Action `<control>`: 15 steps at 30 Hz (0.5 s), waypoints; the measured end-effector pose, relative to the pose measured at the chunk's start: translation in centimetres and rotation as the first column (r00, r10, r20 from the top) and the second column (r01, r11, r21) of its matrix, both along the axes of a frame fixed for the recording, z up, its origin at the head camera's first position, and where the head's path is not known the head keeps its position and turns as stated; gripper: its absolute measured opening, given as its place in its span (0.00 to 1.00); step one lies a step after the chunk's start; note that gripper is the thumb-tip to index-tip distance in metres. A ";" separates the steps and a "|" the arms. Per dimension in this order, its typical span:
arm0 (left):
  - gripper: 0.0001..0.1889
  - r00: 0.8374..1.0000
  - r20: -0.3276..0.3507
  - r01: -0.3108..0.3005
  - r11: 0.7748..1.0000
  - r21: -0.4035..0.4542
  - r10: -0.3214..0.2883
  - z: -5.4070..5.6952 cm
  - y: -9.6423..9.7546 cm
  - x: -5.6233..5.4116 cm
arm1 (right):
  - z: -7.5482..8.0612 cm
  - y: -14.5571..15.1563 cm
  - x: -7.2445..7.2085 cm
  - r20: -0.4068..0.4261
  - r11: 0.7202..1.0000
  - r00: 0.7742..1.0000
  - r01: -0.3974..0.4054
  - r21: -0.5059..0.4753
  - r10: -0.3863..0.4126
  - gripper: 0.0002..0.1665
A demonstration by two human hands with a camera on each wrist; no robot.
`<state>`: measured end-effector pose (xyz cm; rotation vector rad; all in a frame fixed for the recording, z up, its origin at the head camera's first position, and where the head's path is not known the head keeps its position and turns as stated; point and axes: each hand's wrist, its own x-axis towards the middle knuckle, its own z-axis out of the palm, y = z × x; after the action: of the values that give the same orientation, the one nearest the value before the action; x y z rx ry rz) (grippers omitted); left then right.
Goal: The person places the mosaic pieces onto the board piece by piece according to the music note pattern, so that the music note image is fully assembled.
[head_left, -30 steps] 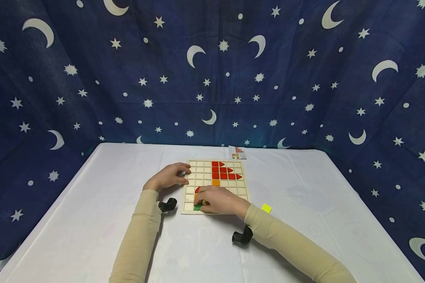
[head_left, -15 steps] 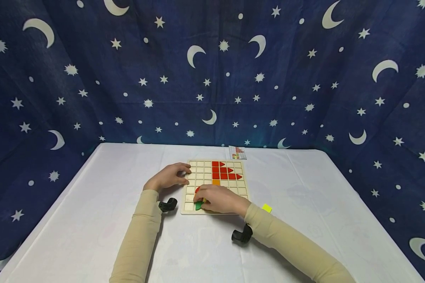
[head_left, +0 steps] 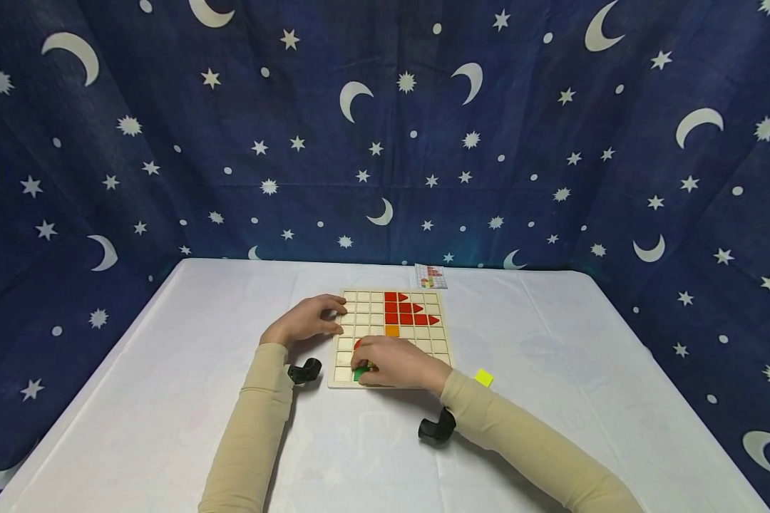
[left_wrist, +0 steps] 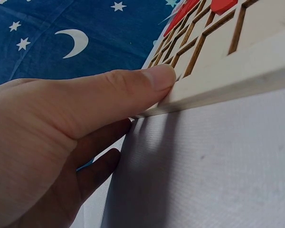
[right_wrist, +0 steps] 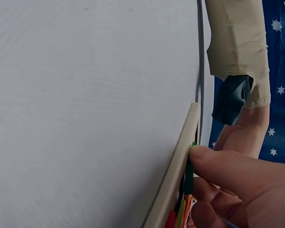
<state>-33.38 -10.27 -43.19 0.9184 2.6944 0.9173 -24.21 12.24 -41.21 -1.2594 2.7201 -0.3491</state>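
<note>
A wooden grid board [head_left: 362,308] lies flat on the table. My left hand [head_left: 301,319] rests against its left edge; in the left wrist view the thumb [left_wrist: 159,78] touches the rim, with the other fingers below and beyond it. Over the board's near-left part, my right hand [head_left: 398,361] pinches a green piece [head_left: 361,373], its thumb pressing the piece [right_wrist: 189,179] in the right wrist view. A red piece [head_left: 357,343] peeks out beside the fingers. Yellow and orange pieces there are mostly hidden. Further up sit red squares with pointed ends [head_left: 406,319] and an orange square [head_left: 392,330].
Behind the board stands a small printed pattern card [head_left: 430,276]. To the right lies a yellow square [head_left: 484,377], close to the right sleeve. A white cloth covers the table [head_left: 539,342], with a dark blue star-patterned curtain [head_left: 385,142] around it.
The right thumb and fingers have shifted slightly on the green piece, which has moved a little to the right. The left hand and the board have stayed in place.
</note>
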 end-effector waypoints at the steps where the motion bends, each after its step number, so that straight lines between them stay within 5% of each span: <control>1: 0.20 1.000 0.000 -0.001 1.000 -0.001 0.001 0.0 0.0 0.0 | 0.0 -0.1 0.0 -0.006 1.000 1.000 0.002 0.000 -0.002 0.09; 15: 0.21 1.000 0.014 -0.001 1.000 0.002 0.001 0.0 0.0 -0.1 | 0.6 0.0 -0.1 0.021 0.999 0.999 0.032 -0.015 -0.032 0.10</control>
<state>-33.49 -10.25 -43.18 0.9081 2.6829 0.9226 -24.34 12.21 -40.65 -1.2103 2.7276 -0.3851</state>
